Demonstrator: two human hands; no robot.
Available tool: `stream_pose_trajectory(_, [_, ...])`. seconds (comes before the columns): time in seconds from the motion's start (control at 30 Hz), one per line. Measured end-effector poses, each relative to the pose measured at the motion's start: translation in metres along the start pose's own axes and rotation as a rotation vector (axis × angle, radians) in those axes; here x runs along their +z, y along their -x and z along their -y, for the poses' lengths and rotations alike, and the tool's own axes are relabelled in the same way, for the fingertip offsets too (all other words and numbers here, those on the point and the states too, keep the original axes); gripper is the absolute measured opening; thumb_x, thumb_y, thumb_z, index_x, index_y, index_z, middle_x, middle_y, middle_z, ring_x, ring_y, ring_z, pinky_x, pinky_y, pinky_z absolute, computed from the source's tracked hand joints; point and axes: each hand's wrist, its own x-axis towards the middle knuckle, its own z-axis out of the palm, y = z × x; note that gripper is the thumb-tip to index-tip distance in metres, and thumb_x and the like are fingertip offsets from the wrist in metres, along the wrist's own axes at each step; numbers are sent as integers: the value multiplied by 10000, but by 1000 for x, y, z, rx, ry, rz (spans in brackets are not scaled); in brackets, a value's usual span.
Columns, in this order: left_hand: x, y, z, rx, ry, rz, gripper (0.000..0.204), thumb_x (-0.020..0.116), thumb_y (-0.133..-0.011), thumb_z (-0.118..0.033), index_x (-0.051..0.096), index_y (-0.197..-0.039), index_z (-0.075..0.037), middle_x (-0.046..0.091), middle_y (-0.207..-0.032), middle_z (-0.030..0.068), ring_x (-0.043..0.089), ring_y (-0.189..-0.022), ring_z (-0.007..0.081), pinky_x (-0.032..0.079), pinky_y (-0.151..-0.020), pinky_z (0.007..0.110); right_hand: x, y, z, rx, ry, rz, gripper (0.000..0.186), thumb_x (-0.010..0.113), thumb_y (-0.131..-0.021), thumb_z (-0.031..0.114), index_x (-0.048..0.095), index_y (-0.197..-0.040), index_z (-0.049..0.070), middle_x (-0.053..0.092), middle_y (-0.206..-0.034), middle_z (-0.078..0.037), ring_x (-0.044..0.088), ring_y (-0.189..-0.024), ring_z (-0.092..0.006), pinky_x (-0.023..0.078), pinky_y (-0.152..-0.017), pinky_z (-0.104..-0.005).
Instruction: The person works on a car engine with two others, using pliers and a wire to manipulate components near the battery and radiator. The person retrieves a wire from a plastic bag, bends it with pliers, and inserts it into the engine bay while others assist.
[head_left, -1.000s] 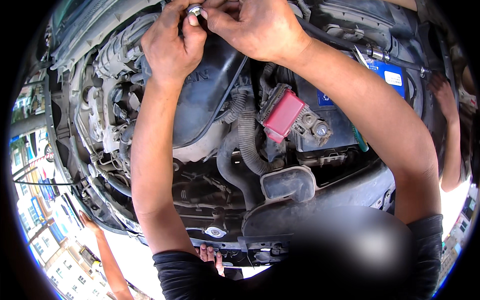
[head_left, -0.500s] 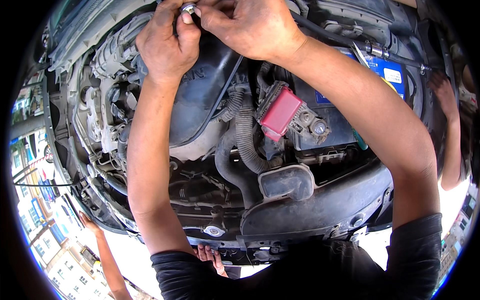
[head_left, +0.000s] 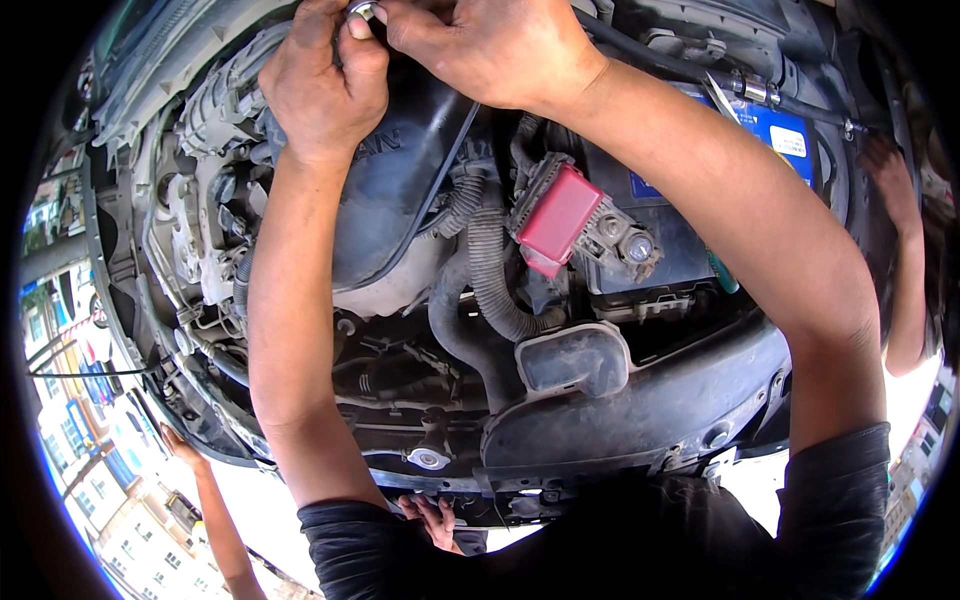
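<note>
I see L hand [head_left: 325,88] pinching a small, round, shiny metal bit [head_left: 361,9], fingers closed, nr the smooth, dark plastic cover [head_left: 395,195]. R hand [head_left: 500,48]: bent fingers beside it, can't tell grip.

This is an outdoor car-repair spot: open engine bay [head_left: 600,425], buildings [head_left: 140,550] (sunlit) beyond.

Extends the left arm [head_left: 295,320] far forward, bare and almost straight. Bends the right arm [head_left: 835,340] clearly at the elbow, slanting the bare forearm [head_left: 690,135] inward and to the left. Holds the left hand [head_left: 322,95] and right hand [head_left: 500,50] close together at the top edge of view, with the left thumb [head_left: 364,62] pointing upward, the right thumb [head_left: 412,30] turned toward it, and the fingers [head_left: 318,32] curled, partly cut off.
</note>
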Motion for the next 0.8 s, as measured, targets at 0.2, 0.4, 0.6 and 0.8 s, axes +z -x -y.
stream_pose_trajectory(0.2, [1,-8,-3,17,-13,15,184,483,-896,-121,593,-941,19,672,-899,119,661,-724,200,514,-638,274,-2,-1,-1,-42,-37,-36,193,619,-791,77,560,-928,-46,629,-756,-161,655,-701,-235,523,-632,-309])
stream_pose_trajectory(0.4, [0,0,-3,-8,-31,39,182,488,-892,-117,602,-954,11,673,-897,115,658,-713,202,512,-637,275,-2,1,-3,-58,-3,-32,189,615,-789,58,560,-936,-49,631,-762,-152,654,-703,-217,522,-633,-298])
stream_pose_trajectory(0.6, [3,-10,-11,-12,62,0,170,510,-888,-145,577,-926,7,671,-916,124,659,-731,247,517,-651,307,-10,1,2,-5,-86,49,178,593,-831,48,549,-985,-30,640,-921,-119,662,-791,-236,536,-668,-306])
stream_pose_trajectory(0.8, [-7,-14,-18,-143,188,64,194,470,-857,-90,609,-983,-38,657,-891,113,651,-669,232,512,-608,295,-19,10,9,33,22,83,312,586,-779,5,549,-1087,-32,678,-831,-139,677,-749,-227,533,-688,-302])
